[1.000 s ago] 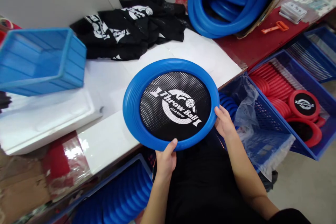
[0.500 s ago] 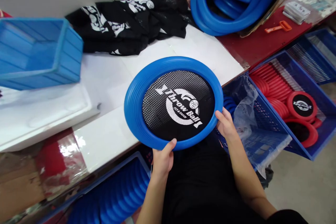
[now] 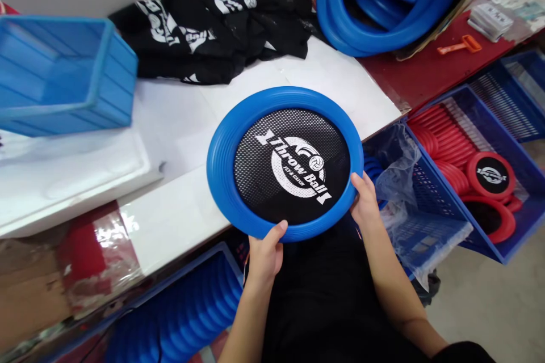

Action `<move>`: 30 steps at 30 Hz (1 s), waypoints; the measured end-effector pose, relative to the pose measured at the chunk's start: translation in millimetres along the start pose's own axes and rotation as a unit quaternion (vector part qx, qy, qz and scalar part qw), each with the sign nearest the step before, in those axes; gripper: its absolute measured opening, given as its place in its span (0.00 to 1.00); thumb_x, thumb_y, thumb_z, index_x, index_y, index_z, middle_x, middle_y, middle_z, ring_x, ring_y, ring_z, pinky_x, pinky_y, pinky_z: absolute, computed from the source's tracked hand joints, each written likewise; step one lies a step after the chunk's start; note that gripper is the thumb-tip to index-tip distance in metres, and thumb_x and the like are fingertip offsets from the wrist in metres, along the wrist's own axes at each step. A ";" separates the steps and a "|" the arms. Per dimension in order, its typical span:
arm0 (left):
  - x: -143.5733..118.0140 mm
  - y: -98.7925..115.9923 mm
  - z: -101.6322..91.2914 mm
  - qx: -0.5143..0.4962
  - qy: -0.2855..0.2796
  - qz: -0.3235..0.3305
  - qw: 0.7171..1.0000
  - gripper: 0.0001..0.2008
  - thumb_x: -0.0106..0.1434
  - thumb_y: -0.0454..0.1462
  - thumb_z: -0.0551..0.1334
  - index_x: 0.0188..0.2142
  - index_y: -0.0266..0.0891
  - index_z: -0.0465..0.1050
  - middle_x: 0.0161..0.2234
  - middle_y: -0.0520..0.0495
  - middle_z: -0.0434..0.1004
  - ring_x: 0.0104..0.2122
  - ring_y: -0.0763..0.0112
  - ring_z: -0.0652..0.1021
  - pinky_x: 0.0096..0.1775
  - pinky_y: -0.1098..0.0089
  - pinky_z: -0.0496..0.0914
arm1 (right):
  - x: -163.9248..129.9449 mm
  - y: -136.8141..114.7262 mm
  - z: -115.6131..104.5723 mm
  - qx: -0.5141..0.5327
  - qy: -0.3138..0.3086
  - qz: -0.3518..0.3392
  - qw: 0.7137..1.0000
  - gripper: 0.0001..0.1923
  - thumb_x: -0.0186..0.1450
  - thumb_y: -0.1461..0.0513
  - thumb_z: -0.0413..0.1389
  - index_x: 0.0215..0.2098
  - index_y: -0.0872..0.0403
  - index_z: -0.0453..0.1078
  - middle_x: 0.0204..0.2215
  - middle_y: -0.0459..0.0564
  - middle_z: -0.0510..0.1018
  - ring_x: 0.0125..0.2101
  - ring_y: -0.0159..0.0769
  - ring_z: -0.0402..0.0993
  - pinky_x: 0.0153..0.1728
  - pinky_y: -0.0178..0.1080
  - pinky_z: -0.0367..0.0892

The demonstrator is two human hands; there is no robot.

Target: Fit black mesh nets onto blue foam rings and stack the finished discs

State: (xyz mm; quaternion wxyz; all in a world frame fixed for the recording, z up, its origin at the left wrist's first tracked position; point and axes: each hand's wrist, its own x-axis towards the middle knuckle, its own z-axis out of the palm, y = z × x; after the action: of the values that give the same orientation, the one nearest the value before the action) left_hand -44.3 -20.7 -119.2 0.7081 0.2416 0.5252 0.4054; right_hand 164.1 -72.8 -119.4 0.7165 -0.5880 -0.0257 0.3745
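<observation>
A blue throw-ball disc [image 3: 221, 164] with a black mesh centre and white "Throw Ball" print is held up in front of me, over the front edge of the white table. My left hand [image 3: 267, 252] grips its near rim, thumb on top and fingers hidden underneath. At the right side of the rim, my right hand [image 3: 364, 195] is closed on it in the same way, thumb on the blue ring. The printed face is turned up towards me.
Black printed fabric pieces [image 3: 191, 39] lie at the back. A blue bin [image 3: 110, 76] stands left; blue rings [image 3: 336, 17] fill a box at back right, near an orange scraper [image 3: 462, 45]. Crates below hold red discs [image 3: 489, 176] and blue rings [image 3: 183, 306].
My view has shifted slightly, so the surroundings sit a little differently. The disc stays in both hands with nearly the same pose.
</observation>
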 end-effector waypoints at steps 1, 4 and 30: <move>0.7 0.2 -0.1 0.001 0.001 0.005 1.000 0.41 0.42 0.39 0.80 0.59 0.46 0.77 0.49 0.46 0.86 0.52 0.55 0.83 0.57 0.60 0.76 | -0.5 0.1 -1.0 0.000 -0.002 0.010 1.000 0.32 0.49 0.45 0.76 0.46 0.51 0.79 0.40 0.47 0.87 0.41 0.46 0.84 0.47 0.47 0.81; 2.2 0.5 0.9 -0.002 0.003 0.016 1.000 0.41 0.43 0.38 0.79 0.59 0.45 0.78 0.49 0.46 0.86 0.51 0.56 0.84 0.56 0.61 0.77 | -9.9 6.5 0.0 0.042 -0.010 0.057 0.997 0.34 0.50 0.42 0.75 0.48 0.51 0.79 0.45 0.49 0.87 0.49 0.50 0.83 0.55 0.51 0.80; -4.1 -24.4 -10.5 0.108 -0.030 0.104 0.988 0.30 0.50 0.44 0.80 0.52 0.39 0.81 0.45 0.44 0.87 0.52 0.53 0.84 0.60 0.55 0.76 | -12.3 25.2 -16.7 0.024 0.014 -0.009 1.000 0.33 0.53 0.45 0.75 0.50 0.51 0.76 0.48 0.51 0.84 0.47 0.44 0.82 0.55 0.51 0.77</move>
State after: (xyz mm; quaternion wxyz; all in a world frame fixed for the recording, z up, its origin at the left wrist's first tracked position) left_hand -46.9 -38.5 -139.1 0.6476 0.3818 0.5164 0.4100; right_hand 150.5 -92.8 -141.3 0.7342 -0.5752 -0.0117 0.3606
